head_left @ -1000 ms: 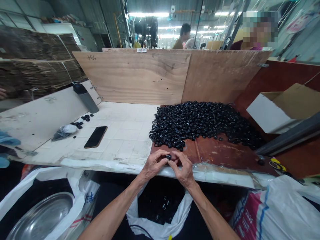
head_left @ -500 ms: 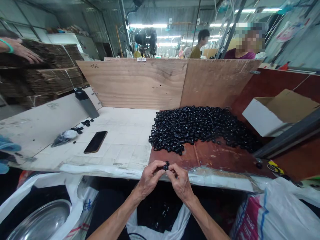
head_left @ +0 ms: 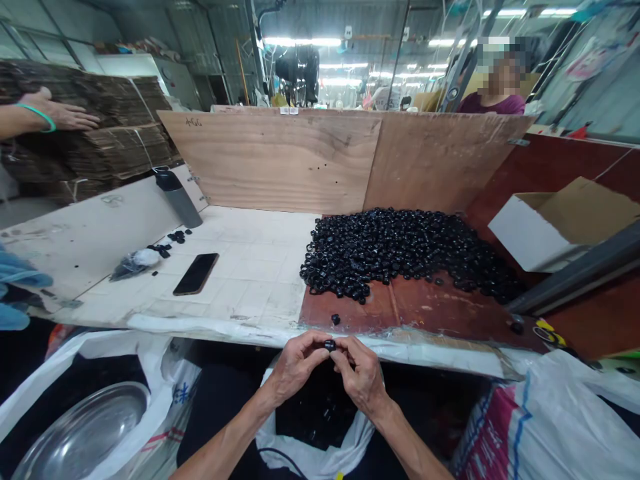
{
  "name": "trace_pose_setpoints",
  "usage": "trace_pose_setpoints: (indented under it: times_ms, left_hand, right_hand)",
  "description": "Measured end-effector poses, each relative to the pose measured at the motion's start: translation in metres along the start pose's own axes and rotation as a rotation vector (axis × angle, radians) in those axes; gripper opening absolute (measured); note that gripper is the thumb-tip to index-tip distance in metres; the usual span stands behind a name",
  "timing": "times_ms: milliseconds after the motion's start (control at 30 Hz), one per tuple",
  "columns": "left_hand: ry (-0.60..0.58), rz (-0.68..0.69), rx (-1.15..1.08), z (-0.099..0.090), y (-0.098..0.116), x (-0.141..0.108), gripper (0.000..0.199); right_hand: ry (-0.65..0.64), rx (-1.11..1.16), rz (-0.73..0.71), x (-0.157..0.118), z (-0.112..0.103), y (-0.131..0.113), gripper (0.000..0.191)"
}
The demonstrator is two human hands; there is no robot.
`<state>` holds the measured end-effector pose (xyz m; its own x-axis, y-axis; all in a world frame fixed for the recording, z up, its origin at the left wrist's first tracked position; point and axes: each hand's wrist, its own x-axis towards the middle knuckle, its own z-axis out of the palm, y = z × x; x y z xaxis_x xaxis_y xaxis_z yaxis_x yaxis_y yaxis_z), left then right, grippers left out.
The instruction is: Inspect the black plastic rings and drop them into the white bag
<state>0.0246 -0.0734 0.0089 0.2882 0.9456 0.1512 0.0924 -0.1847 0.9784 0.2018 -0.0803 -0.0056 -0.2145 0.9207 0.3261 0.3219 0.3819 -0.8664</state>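
Observation:
Fingertips of my left hand [head_left: 295, 365] and my right hand [head_left: 359, 370] meet around a small black plastic part [head_left: 329, 345], pinching it from both sides at the table's front edge. Just beyond them, a single black piece [head_left: 335, 319] lies on the red-brown surface. A wide pile of similar small black ring-like parts [head_left: 390, 250] spreads behind it against the wooden board. Below my hands, an open white sack [head_left: 345, 437] between my legs has black pieces inside.
On the white left half lie a phone [head_left: 196, 274], a grey bottle [head_left: 179, 199] and a small plastic bag [head_left: 134, 263]. A white carton [head_left: 535, 230] and a metal bar [head_left: 575, 283] stand right. A sack with a metal bowl [head_left: 90, 433] is lower left. Another person's hand [head_left: 70, 115] reaches over stacked cardboard [head_left: 135, 153].
One black piece now lies on the table ahead of my hands. My pinched fingers are slightly lower. At left, the other person's hand has lifted and shifted right.

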Motion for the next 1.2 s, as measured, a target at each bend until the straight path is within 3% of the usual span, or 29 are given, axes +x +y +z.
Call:
trace_pose_setpoints:
  times_ms: [167,267,333,400,467,567,633,767,833,967,1067,1200]
  left_hand:
    - [0.084,0.231,0.265,0.000,-0.010,-0.013,0.021]
    - [-0.065,0.238,0.335,-0.016,-0.002,-0.006,0.019]
    - [-0.083,0.113,0.385,-0.031,0.004,0.011,0.015]
    - [0.142,-0.021,0.489,-0.045,0.004,0.037,0.019]
    - [0.359,-0.092,0.640,-0.054,0.000,0.067,0.039]
    - [0.340,-0.122,0.831,-0.055,-0.011,0.100,0.067]
    - [0.264,-0.131,0.906,-0.048,-0.017,0.109,0.067]
    - [0.189,-0.062,0.937,-0.031,-0.026,0.100,0.052]
    - [0.152,0.017,0.879,-0.025,-0.028,0.090,0.054]
    - [0.247,0.092,0.730,-0.022,-0.030,0.069,0.060]
    - [0.294,0.085,0.708,-0.023,-0.031,0.060,0.039]
    - [0.235,0.078,0.765,-0.023,-0.033,0.063,0.028]
  right_hand:
    - [0.012,0.092,0.257,-0.006,0.012,-0.005,0.016]
    - [-0.063,0.034,0.348,0.001,0.006,-0.009,0.016]
    - [-0.030,-0.132,0.244,0.014,-0.002,-0.010,0.015]
    - [0.059,-0.294,0.069,0.031,-0.007,-0.007,0.012]
    - [0.096,-0.395,-0.058,0.049,-0.005,0.001,0.028]
    - [0.052,-0.483,-0.114,0.068,0.006,0.020,0.026]
    - [0.052,-0.492,-0.120,0.072,0.012,0.032,0.014]
    - [0.149,-0.410,-0.097,0.068,0.012,0.038,0.013]
    - [0.195,-0.350,-0.039,0.067,0.006,0.034,0.013]
    - [0.198,-0.307,0.072,0.068,-0.002,0.027,0.010]
    - [0.194,-0.333,0.038,0.069,-0.002,0.026,0.013]
    - [0.214,-0.299,-0.017,0.067,0.000,0.027,0.020]
